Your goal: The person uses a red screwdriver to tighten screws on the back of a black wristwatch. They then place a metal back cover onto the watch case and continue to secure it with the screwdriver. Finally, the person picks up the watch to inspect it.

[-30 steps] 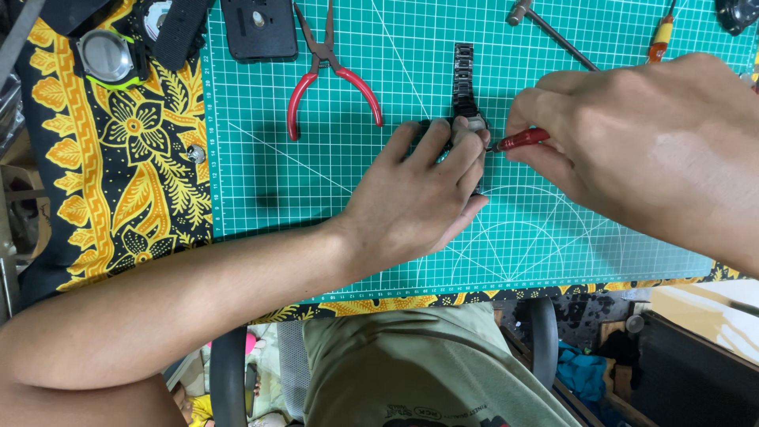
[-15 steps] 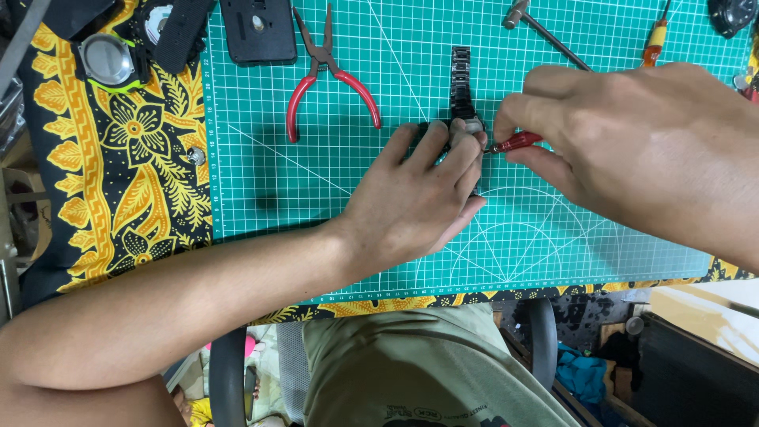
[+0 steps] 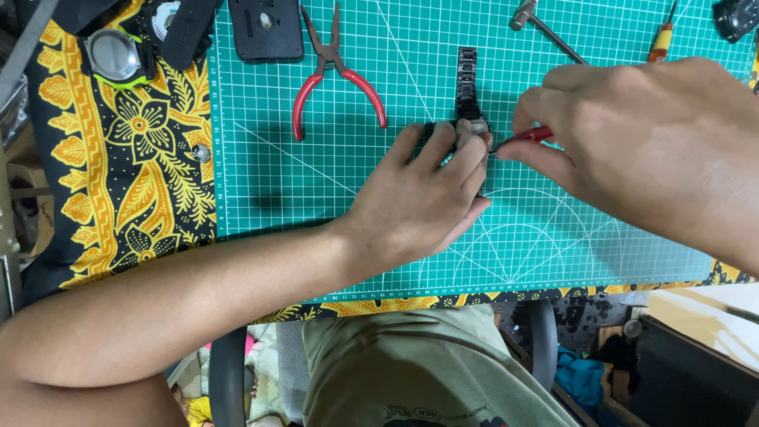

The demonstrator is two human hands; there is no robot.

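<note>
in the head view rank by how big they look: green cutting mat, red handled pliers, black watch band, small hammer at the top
1. green cutting mat, by far the largest.
2. red-handled pliers.
3. black watch band: only part shows above the left hand.
4. small hammer: cut off by the frame and the right hand, so its rank against the band is unsure.

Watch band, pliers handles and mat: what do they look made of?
Watch band: dark, faintly glossy blocky links, likely coated metal, though resin is possible. Pliers: dull grey metal jaws; the handles wear smooth red sleeves, probably plastic or rubber. Cutting mat: matte green with a printed white grid, seemingly flexible vinyl.
</note>
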